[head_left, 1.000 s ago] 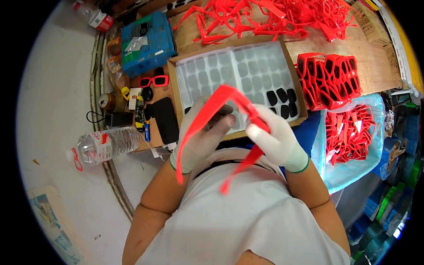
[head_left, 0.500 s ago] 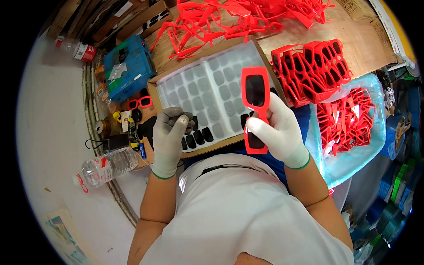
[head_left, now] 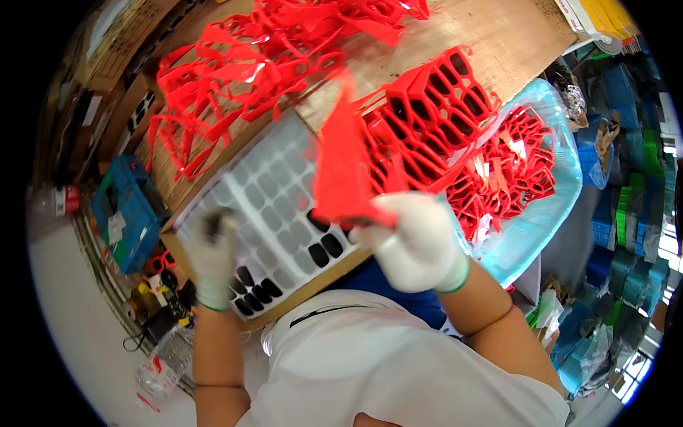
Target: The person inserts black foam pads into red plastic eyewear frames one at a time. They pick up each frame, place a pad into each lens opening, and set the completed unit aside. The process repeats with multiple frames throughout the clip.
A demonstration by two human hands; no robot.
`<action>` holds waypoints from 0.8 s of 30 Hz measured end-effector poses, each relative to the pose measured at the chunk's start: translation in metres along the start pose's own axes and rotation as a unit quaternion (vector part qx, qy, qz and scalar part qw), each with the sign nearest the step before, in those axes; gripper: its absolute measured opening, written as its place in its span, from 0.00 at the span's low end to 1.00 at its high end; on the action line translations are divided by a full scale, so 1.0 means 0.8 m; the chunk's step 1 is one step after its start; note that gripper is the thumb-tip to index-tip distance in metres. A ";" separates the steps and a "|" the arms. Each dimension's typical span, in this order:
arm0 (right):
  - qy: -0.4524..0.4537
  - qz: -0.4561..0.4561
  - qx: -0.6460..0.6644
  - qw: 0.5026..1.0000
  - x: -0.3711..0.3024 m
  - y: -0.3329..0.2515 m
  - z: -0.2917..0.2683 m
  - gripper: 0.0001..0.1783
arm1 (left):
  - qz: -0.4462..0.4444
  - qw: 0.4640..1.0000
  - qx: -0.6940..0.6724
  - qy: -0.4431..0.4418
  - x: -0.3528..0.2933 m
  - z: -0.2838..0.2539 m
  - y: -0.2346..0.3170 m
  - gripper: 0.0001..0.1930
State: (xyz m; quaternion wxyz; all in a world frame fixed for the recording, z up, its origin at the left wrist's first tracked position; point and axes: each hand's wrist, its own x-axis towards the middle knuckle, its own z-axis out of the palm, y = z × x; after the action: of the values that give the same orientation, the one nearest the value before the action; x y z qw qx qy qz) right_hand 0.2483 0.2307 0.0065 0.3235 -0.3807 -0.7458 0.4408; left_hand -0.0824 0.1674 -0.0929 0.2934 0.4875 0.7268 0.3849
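My right hand (head_left: 421, 242), in a white glove with a green cuff, grips a pair of red sunglasses (head_left: 340, 160). They are turned edge-on and blurred, so their lenses cannot be seen, and they overlap the left side of a stack of red sunglasses (head_left: 434, 107) with dark lenses. My left hand (head_left: 213, 252), gloved too, hovers over the left part of the lens tray (head_left: 265, 213); motion smears its fingers. In the cardboard-edged tray, dark lenses (head_left: 327, 249) lie bare in the near rows, while others show pale grey under a whitish cover.
Loose red frames (head_left: 263, 64) are heaped on the far wooden table (head_left: 491, 35). A basin lined with blue plastic (head_left: 565, 192) holds more red glasses at the right. On the left are a blue box (head_left: 124, 213), small tools and a plastic bottle (head_left: 163, 363).
My head view has swung right. The red sunglasses have turned from facing me to edge-on, held up beside the stack. My left hand has gone from a pinch to a blur over the tray.
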 end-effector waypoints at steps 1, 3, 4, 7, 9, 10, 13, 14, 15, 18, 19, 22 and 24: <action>0.058 -0.058 -0.049 0.995 0.002 0.025 -0.020 0.14 | 0.003 0.997 0.036 0.063 0.044 -0.021 -0.007 0.14; 0.160 0.039 -0.003 0.986 0.023 0.032 -0.067 0.13 | -0.028 0.980 0.033 0.192 0.116 -0.056 0.001 0.16; 0.211 0.082 0.028 0.974 0.034 0.036 -0.090 0.13 | 0.011 0.978 -0.003 0.209 0.130 -0.059 0.018 0.16; 0.142 0.043 0.301 0.942 0.048 0.032 -0.094 0.32 | 0.051 0.986 -0.077 0.142 0.131 -0.018 0.073 0.15; 0.074 0.078 0.413 0.904 0.052 0.033 -0.071 0.40 | 0.073 0.991 -0.106 0.022 0.108 0.017 0.091 0.12; 0.061 0.073 0.462 0.882 0.054 0.040 -0.058 0.41 | 0.090 0.985 -0.144 -0.013 0.096 0.035 0.102 0.09; 0.051 0.085 0.549 0.830 0.053 0.043 -0.024 0.42 | 0.053 0.979 -0.196 -0.032 0.067 0.063 0.124 0.08; 0.042 0.090 0.553 0.827 0.054 0.043 -0.019 0.42 | 0.040 0.976 -0.210 -0.043 0.059 0.063 0.124 0.08; 0.032 0.091 0.555 0.826 0.056 0.041 -0.017 0.41 | 0.031 0.972 -0.225 -0.053 0.052 0.063 0.124 0.09; 0.000 0.098 0.598 0.795 0.048 0.033 -0.011 0.37 | 0.015 0.973 -0.220 -0.063 0.025 0.054 0.113 0.09; -0.002 0.102 0.597 0.796 0.047 0.029 -0.009 0.36 | 0.012 0.975 -0.211 -0.063 0.017 0.050 0.112 0.09; -0.002 0.093 0.598 0.796 0.033 0.016 0.001 0.31 | 0.011 0.973 -0.217 -0.072 -0.003 0.036 0.116 0.08; -0.022 0.068 0.585 0.808 0.024 0.010 0.005 0.31 | 0.016 0.972 -0.222 -0.080 -0.018 0.028 0.121 0.07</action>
State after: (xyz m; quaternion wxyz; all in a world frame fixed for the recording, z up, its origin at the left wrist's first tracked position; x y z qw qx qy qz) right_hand 0.2375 0.2481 0.0005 0.4378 -0.1593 -0.3260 0.8226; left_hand -0.0126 0.1819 -0.0221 0.4454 0.4512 0.5894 0.5005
